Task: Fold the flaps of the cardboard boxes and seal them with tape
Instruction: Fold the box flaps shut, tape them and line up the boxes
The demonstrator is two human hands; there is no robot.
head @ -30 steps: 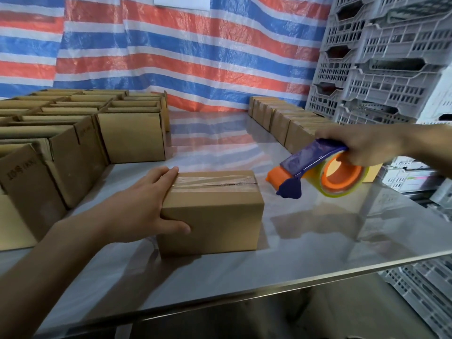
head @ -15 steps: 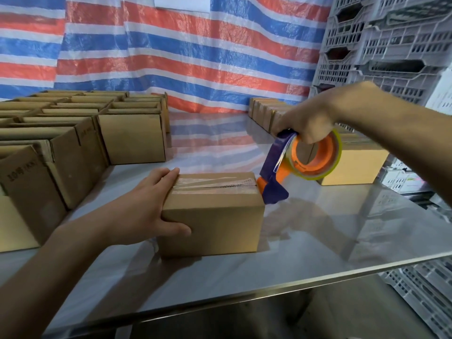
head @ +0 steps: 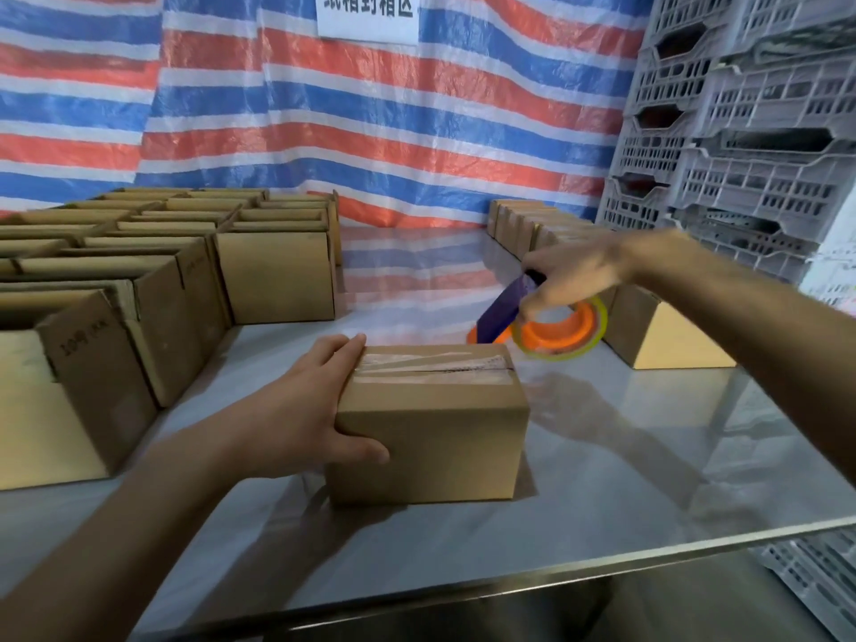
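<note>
Head view: corrugated cardboard box (head: 431, 437), rectangular, glossy clear tape (head: 431, 363) along its top seam, on steel table (head: 648, 479). Left hand (head: 301, 410) clasps its left end. Right hand (head: 574, 275) grips orange-and-purple tape dispenser (head: 551, 329) behind the box's far right corner.

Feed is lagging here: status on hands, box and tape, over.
Left hand grips cardboard box at its left end. Right hand holds tape dispenser at box's far right top edge. Clear tape lies along top seam. Nothing in the way seen.
</note>
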